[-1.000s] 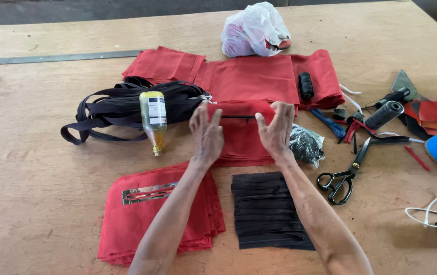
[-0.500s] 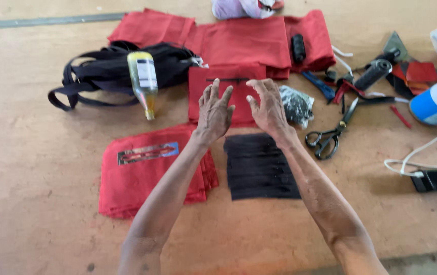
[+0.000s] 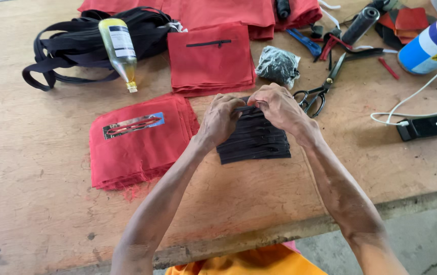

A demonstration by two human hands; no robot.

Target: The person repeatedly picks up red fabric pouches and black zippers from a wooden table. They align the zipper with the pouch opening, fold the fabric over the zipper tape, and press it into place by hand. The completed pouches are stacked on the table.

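Both hands meet over the stack of black zipper strips (image 3: 255,140) lying mid-table. Left hand (image 3: 222,118) and right hand (image 3: 278,106) — fingers curled — pinch one strip (image 3: 244,108) off the top, beside the red fabric pile (image 3: 136,140).

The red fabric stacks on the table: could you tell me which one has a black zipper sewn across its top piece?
The red stack beyond the hands, beside the bottle. The nearer stack carries a silvery rectangle instead.
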